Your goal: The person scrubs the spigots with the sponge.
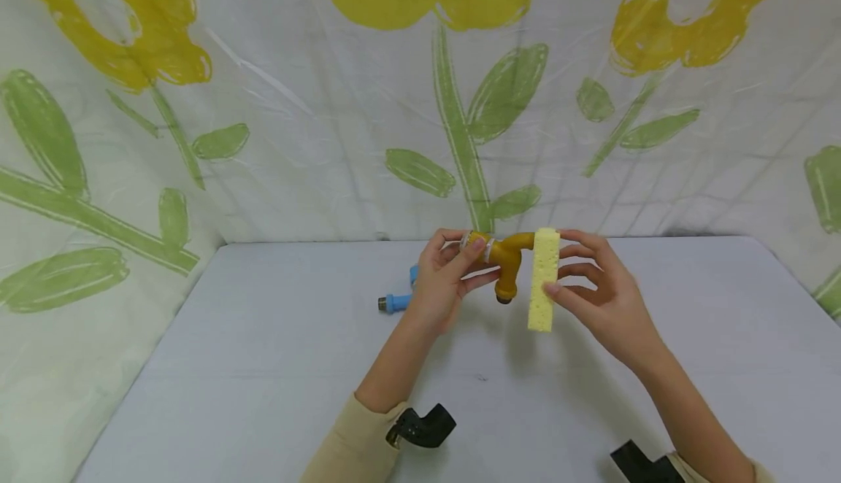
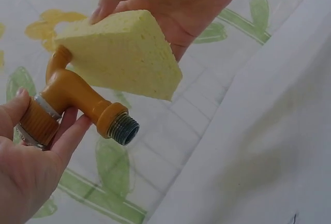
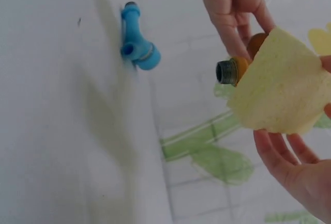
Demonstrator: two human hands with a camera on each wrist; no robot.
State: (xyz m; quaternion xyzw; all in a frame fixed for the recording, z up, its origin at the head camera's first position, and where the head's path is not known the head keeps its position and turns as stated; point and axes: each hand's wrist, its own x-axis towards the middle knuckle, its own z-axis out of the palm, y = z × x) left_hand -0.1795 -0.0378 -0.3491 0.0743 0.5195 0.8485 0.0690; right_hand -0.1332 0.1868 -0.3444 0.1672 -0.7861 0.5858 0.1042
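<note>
My left hand grips an orange-yellow faucet by its ringed end, thumb on one side and fingers behind, above the table. The faucet's threaded spout points downward. In my right hand is a pale yellow sponge, pinched by its edges between thumb and fingers. One face of the sponge lies right at the faucet's handle end, overlapping it in the left wrist view. From the right wrist view, the sponge hides most of the faucet.
A blue faucet lies on the white table behind my left hand, partly hidden by it in the head view. Beyond the table's far edge hangs a white sheet printed with yellow flowers. Black camera mounts sit at both wrists.
</note>
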